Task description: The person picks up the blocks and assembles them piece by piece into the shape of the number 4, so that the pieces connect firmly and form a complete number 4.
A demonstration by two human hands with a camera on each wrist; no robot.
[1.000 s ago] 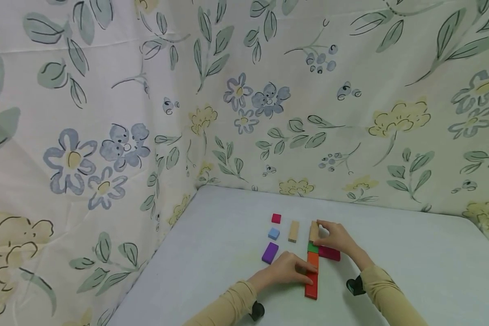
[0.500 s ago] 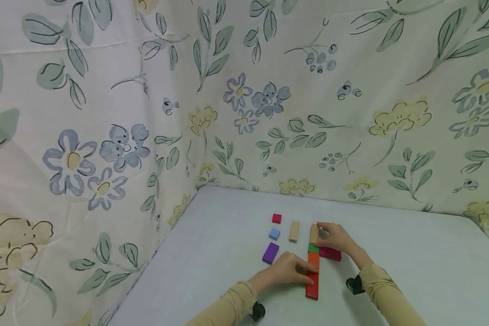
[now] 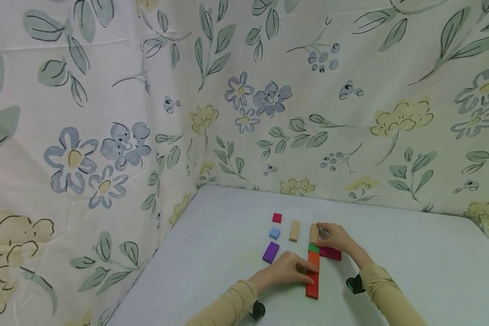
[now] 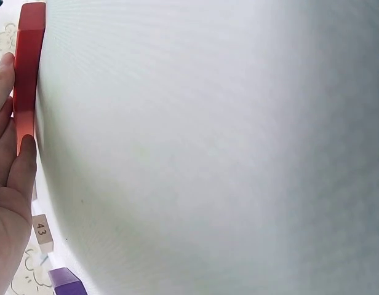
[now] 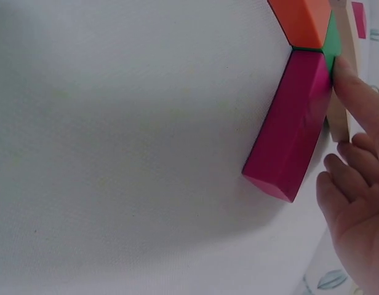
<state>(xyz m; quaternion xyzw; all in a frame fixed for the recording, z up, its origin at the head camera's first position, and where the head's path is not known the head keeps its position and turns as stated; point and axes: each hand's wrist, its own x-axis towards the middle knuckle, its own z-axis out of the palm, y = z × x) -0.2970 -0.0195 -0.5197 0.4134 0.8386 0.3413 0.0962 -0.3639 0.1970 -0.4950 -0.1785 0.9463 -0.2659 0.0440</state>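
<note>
Left hand [image 3: 286,269] narrowly pinched red block [image 3: 312,291], right hand [image 3: 336,237] widely pinched beige block [image 3: 314,233]; uneven push risked skewing green block [image 3: 312,247] between.

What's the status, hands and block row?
Left hand grips red block, right hand grips wooden end block. Row in line: red, orange block, green block, wooden. Magenta block beside green, might crowd right hand.

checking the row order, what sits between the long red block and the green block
The orange block lies between the long red block and the green block, in line with both; the head view shows it.
</note>
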